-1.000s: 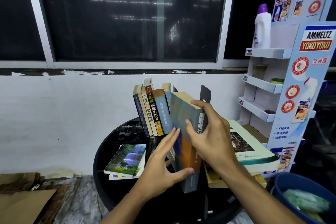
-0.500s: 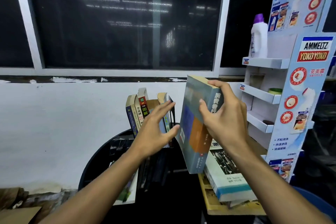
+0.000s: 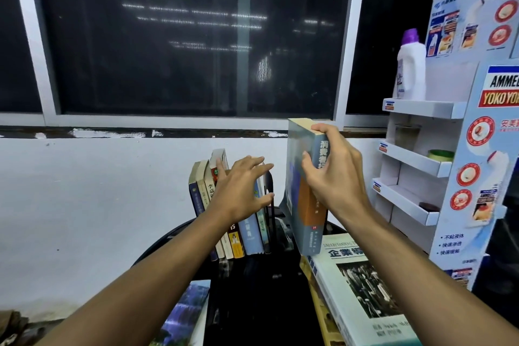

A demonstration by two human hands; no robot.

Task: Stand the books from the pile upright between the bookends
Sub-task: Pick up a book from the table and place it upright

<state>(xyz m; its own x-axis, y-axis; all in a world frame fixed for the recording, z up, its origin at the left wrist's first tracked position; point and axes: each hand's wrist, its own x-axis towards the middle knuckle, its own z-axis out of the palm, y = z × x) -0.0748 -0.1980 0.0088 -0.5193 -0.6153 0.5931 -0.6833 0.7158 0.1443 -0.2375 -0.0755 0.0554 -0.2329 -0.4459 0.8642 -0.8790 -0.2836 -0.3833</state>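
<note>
The right hand [image 3: 334,177] grips a thick grey-blue book [image 3: 304,213] with an orange panel. Its fingers [image 3: 323,129] are curled over the top edge and the thumb is pressed on the cover, so the book stands nearly upright in the air above the right side of the round black surface [image 3: 252,303]. The book's lower end shows just above the pile [image 3: 356,289] at the surface's right edge, topped by a large white book; whether they touch cannot be told. The left hand [image 3: 241,188] holds nothing, its fingers [image 3: 258,166] spread wide and laid against the row of standing books [image 3: 198,196] toward the far edge, which leans slightly left. A thin black bookend [image 3: 271,222] stands just beside the row's right end, between it and the held book. A book with a waterfall cover [image 3: 185,314] lies flat at the near left edge.
</note>
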